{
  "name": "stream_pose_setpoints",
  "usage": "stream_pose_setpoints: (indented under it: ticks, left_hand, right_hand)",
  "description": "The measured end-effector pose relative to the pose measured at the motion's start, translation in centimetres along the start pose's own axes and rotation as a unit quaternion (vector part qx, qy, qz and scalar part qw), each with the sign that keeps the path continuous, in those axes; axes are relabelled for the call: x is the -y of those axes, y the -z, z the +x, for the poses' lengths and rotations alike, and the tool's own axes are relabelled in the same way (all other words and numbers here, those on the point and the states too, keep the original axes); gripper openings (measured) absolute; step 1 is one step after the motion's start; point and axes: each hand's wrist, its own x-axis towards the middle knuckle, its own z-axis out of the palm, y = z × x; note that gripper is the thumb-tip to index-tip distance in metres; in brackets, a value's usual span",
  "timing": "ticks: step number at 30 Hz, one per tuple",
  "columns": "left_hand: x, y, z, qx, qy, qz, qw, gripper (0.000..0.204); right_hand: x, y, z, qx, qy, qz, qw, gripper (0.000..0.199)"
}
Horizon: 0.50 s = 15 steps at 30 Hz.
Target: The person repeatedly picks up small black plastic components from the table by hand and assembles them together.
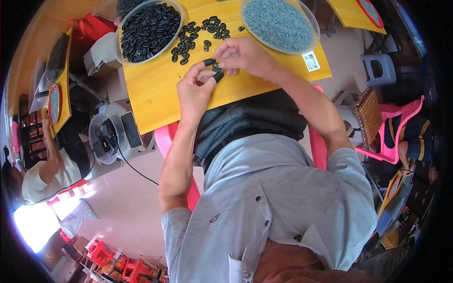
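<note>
Pinching a small black oval part [216, 69] between both hands, I hold it just above the yellow board [155, 89]. My left hand [196, 89] grips it with black-capped fingertips [209, 62]; my right hand [243, 55] closes on it from the other side. Loose black parts [198, 35] lie scattered just beyond my hands. A bowl of black parts [147, 30] stands at the far left, a bowl of grey pieces [279, 23] at the far right.
</note>
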Motion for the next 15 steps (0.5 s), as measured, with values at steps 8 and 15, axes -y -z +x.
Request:
stream_pose_setpoints:
  ticks: [8,15]
  left_hand:
    - [-0.96,0.22,0.01,0.015,-0.065,0.143,0.987,0.027]
    - [-0.50,0.47,0.01,0.000,-0.068,0.179,0.982,0.027]
  right_hand:
    - [-0.18,-0.30,-0.04,0.017,-0.039,0.032,0.999,0.018]
    - [-0.25,-0.31,-0.05,0.030,-0.039,0.047,0.998,0.019]
